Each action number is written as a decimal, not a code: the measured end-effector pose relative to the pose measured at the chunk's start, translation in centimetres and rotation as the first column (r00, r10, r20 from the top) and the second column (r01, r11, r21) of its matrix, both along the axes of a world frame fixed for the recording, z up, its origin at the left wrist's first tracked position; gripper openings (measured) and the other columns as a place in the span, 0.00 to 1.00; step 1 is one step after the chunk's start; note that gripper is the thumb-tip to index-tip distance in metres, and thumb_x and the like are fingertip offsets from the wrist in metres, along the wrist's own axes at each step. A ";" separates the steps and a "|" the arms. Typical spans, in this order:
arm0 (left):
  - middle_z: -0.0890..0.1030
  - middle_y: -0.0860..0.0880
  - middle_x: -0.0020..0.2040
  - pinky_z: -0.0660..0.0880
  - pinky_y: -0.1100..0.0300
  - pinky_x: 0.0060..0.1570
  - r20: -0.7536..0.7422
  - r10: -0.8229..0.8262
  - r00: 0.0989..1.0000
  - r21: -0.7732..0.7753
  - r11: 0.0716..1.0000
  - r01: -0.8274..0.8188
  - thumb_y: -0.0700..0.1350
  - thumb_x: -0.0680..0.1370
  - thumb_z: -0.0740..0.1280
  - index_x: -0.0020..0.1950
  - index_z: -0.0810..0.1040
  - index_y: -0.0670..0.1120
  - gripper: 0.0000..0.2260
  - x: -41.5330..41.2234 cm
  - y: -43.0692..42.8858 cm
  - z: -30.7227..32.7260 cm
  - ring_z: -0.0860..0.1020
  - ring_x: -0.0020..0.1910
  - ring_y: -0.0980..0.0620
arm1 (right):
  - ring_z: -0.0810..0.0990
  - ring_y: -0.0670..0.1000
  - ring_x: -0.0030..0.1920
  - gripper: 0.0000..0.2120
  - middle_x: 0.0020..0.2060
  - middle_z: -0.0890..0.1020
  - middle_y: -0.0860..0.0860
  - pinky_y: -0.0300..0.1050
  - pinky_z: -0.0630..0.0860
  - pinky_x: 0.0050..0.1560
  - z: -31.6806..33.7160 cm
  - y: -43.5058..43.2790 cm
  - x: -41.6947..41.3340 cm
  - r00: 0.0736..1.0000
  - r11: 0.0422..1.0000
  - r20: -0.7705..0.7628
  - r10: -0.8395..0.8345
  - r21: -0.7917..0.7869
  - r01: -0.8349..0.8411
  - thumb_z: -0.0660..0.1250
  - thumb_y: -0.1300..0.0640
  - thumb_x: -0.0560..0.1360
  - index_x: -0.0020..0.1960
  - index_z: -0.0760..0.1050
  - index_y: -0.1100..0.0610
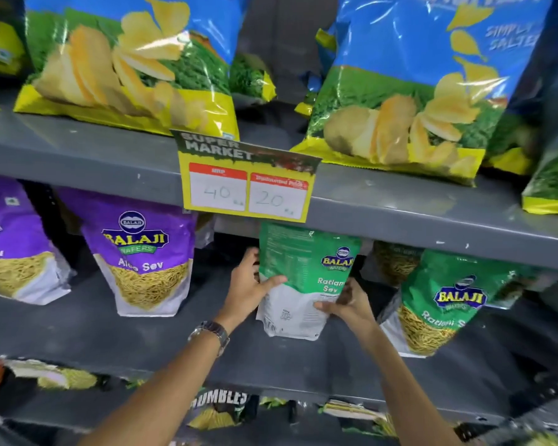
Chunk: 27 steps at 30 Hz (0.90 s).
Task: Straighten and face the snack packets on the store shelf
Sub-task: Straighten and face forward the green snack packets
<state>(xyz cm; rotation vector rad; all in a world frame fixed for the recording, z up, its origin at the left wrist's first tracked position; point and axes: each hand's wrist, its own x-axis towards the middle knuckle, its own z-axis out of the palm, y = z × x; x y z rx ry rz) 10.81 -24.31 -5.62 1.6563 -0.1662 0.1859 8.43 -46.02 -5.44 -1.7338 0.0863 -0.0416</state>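
Note:
A green and white Ratlami Sev packet (298, 275) stands on the middle shelf (149, 346), turned partly sideways so its printed back and barcode show on the left half. My left hand (250, 286) grips its left edge, thumb across the front. My right hand (348, 304) holds its lower right side. Another green Ratlami Sev packet (445, 304) leans to the right of it. Two purple Aloo Sev packets (142, 252) (10, 243) stand to the left, facing forward.
Large blue and green chip bags (129, 62) (406, 85) sit on the upper shelf. A yellow price tag (247, 185) hangs from its edge above the held packet. More packets (219, 410) lie on the lower shelf. Bare shelf lies between the purple packet and my hands.

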 end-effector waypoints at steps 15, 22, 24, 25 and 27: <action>0.69 0.54 0.63 0.70 0.62 0.61 -0.018 0.081 0.997 -0.060 0.995 -0.082 0.40 0.63 0.78 0.67 0.59 0.56 0.40 -9.5 -8.1 -4.1 0.70 0.64 0.55 | 0.84 0.44 0.41 0.20 0.44 0.83 0.50 0.36 0.80 0.41 6.7 2.1 -1.7 0.947 0.970 0.284 -0.153 0.225 0.089 0.74 0.71 0.62 0.49 0.74 0.56; 0.66 0.49 0.71 0.66 0.54 0.69 -0.024 0.027 0.999 0.010 1.000 -0.026 0.62 0.53 0.78 0.73 0.59 0.47 0.54 -7.1 -8.3 -3.3 0.66 0.70 0.52 | 0.83 0.49 0.44 0.15 0.43 0.85 0.51 0.37 0.79 0.44 5.8 1.9 -5.6 0.970 0.978 0.241 -0.027 0.207 -0.024 0.73 0.71 0.64 0.47 0.75 0.59; 0.72 0.47 0.67 0.73 0.49 0.63 -0.055 0.017 0.998 0.015 1.000 -0.016 0.61 0.53 0.80 0.70 0.64 0.49 0.49 -5.8 -8.1 -3.2 0.73 0.65 0.51 | 0.82 0.47 0.45 0.12 0.48 0.83 0.52 0.37 0.79 0.45 5.8 2.0 -6.4 0.976 0.980 0.214 0.041 0.180 -0.081 0.72 0.70 0.65 0.45 0.75 0.59; 0.73 0.47 0.64 0.73 0.53 0.62 -0.063 0.017 0.998 0.028 0.999 -0.015 0.60 0.54 0.80 0.67 0.66 0.50 0.46 -5.3 -7.9 -3.0 0.74 0.62 0.52 | 0.82 0.46 0.46 0.11 0.52 0.82 0.52 0.37 0.79 0.46 5.8 2.0 -6.7 0.977 0.978 0.201 0.075 0.178 -0.111 0.72 0.69 0.66 0.45 0.75 0.60; 0.69 0.48 0.59 0.68 0.66 0.58 -0.049 0.044 0.998 0.056 0.998 -0.041 0.56 0.54 0.78 0.62 0.70 0.48 0.39 -4.5 -7.2 -2.7 0.73 0.58 0.52 | 0.82 0.46 0.49 0.12 0.53 0.82 0.54 0.38 0.79 0.47 6.1 1.8 -6.8 0.974 0.973 0.203 0.100 0.182 -0.138 0.72 0.64 0.65 0.47 0.75 0.62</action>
